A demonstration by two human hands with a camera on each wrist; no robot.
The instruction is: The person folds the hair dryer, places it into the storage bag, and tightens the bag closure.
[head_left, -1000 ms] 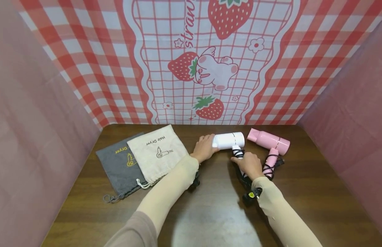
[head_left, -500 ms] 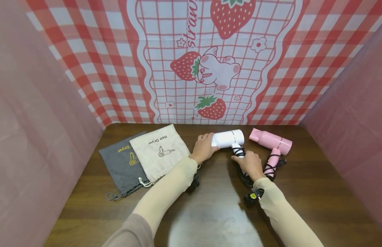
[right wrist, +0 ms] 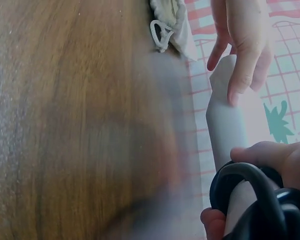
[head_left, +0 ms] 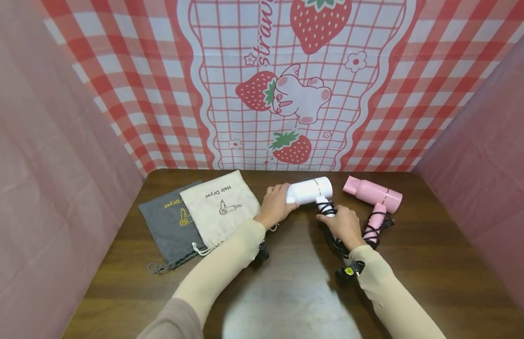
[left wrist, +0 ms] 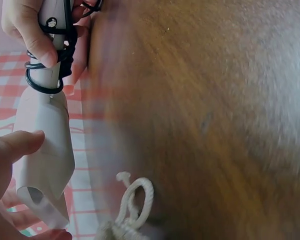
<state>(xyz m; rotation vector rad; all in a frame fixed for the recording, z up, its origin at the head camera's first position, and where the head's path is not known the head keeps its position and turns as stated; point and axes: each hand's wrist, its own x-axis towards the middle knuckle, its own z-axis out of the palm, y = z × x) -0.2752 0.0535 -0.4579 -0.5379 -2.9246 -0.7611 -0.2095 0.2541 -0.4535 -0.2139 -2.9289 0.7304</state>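
A white hair dryer (head_left: 309, 190) is between my two hands at the back of the table, its barrel tilted slightly. My left hand (head_left: 275, 205) holds the nozzle end, thumb on the near side and fingers beyond it, as the left wrist view shows. Around the handle, which has a black cord (left wrist: 46, 89) wound about it, my right hand (head_left: 345, 225) is curled. Part of the handle is hidden by that hand. To the right lies a pink hair dryer (head_left: 374, 194), its own handle wrapped in black cord.
On the left, a cream drawstring bag (head_left: 219, 207) printed "Hair Dryer" overlaps a dark grey bag (head_left: 166, 230). The wooden table (head_left: 283, 292) ends at a checked strawberry cloth (head_left: 262, 117) behind, with pink cloth walls (head_left: 478, 179) at both sides.
The white hair dryer has shifted slightly to the left with my left hand, and its barrel tilts a little more. Both hands keep their hold. The head view has shifted slightly.
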